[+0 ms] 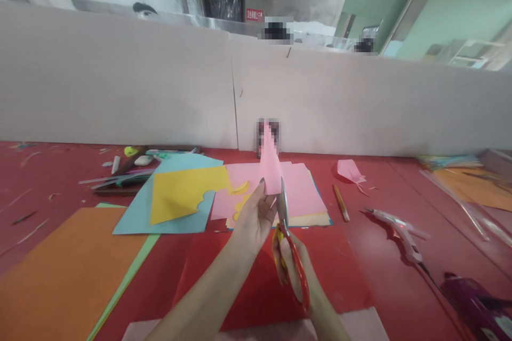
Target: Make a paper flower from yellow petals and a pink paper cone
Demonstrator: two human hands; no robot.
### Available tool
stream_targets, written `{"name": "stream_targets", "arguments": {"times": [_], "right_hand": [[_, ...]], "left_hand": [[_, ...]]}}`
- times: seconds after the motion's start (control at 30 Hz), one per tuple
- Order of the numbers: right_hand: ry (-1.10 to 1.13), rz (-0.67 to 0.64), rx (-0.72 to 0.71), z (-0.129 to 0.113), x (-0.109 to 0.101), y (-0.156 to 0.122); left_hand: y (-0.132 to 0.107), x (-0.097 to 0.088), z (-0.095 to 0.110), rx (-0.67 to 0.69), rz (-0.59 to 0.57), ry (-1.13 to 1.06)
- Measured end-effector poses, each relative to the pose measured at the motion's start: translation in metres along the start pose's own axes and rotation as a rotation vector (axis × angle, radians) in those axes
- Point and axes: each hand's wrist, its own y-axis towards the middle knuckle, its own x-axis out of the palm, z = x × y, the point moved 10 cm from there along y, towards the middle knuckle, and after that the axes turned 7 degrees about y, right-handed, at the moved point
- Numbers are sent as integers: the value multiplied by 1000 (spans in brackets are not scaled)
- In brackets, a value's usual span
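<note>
My left hand (pixel 254 218) pinches a narrow piece of pink paper (pixel 271 170) that stands up over the table. Red-handled scissors (pixel 283 208) are in my right hand (pixel 302 264), with fingers through the loops. Their blades point up along the right edge of the pink paper; whether they are cutting into it I cannot tell. A bit of yellow shows on the inside of the handles. Behind my hands lie pink sheets (pixel 302 192) stacked on other coloured paper, with small yellow scraps (pixel 240 188) on top.
Yellow paper (pixel 180 194) with a scalloped cut edge rests on light blue paper (pixel 132 218) at left. Nearer stands orange paper (pixel 76 261). At right are a wooden-coloured stick (pixel 341 203), a pink scrap (pixel 350 170) and a corded glue gun (pixel 400 232). A white partition (pixel 160 85) closes off the back.
</note>
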Motion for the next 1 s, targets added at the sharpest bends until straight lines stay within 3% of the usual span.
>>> {"name": "stream_targets", "arguments": {"times": [1.0], "right_hand": [[-115, 14, -71, -3, -4, -1]], "left_hand": [[-1, 2, -3, -15, -19, -17]]}}
